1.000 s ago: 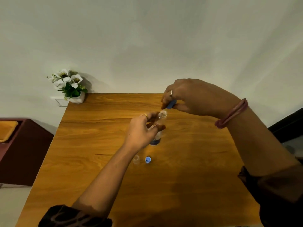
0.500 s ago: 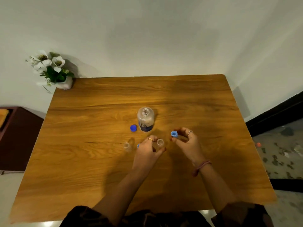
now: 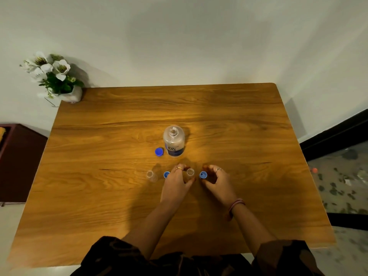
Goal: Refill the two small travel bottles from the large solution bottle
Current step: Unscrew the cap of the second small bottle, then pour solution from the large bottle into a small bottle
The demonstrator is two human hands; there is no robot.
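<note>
two small travel bottles stand uncapped near the middle of the table (image 3: 119,196), a little toward its near edge. our left hand (image 3: 177,183) curls round the right travel bottle (image 3: 190,172), fingers closed on its sides. the left travel bottle (image 3: 150,174) stands free, with a small blue cap (image 3: 166,174) between the two. our right hand (image 3: 218,181) cups loosely beside a second small cap (image 3: 203,174); we cannot tell whether the fingers touch it. the large solution bottle (image 3: 173,140) stands open just beyond, toward the far edge, its big blue cap (image 3: 159,151) at its left. a flower pot (image 3: 68,92) sits at the far left corner.

we judge the pour comes next: we should keep the held bottle upright and steady, bring the large bottle's mouth close over it and tip slowly, since the opening is narrow and the light bottle would topple easily. the label is blue with white lettering, too blurred to read.
</note>
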